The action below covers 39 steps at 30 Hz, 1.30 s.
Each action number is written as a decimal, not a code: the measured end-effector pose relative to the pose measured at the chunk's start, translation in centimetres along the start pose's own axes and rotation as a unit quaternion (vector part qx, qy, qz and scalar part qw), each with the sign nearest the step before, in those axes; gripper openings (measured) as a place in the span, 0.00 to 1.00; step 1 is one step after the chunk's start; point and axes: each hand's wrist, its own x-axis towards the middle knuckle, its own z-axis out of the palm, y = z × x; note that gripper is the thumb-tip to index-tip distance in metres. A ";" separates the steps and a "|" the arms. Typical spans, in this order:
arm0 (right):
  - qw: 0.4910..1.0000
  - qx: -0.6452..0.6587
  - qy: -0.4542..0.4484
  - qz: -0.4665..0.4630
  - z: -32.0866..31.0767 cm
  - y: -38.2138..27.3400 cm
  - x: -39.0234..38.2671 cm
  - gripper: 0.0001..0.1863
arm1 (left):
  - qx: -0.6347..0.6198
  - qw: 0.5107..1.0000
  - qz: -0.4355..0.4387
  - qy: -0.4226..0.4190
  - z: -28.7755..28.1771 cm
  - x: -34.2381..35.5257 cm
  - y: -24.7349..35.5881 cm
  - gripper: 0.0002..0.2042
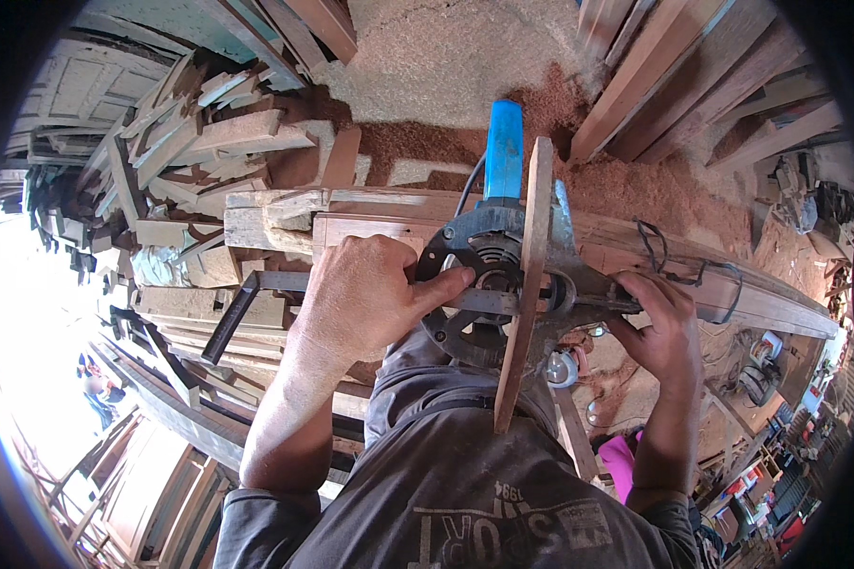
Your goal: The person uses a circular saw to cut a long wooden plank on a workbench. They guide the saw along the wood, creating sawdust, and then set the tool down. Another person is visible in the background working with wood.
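Observation:
A corded power tool with a blue handle (504, 152) and a dark metal body lies across the timber before me; its exact kind is unclear. My left hand (365, 289) is closed at the tool's black slotted round part (451, 332), thumb laid over it, other fingers partly hidden. My right hand (657, 318) pinches a dark metal piece jutting from the tool's right side. A narrow wooden strip (527, 284) stands lengthwise across the body, between my hands. From under my left hand sticks out a flat metal bar (283, 281) with a black handle (230, 320) at its end.
A long reddish timber beam (769, 299) runs beneath the tool, with a black cord (669, 261) looped over it. Offcuts (228, 142) are heaped at the left. Planks (645, 76) lean at the upper right. Sawdust (417, 142) covers the ground beyond.

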 end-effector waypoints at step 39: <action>1.000 0.000 -0.002 0.015 0.1 -0.2 -0.3 0.30 | -0.012 1.000 0.019 0.011 0.5 0.0 -0.6 0.38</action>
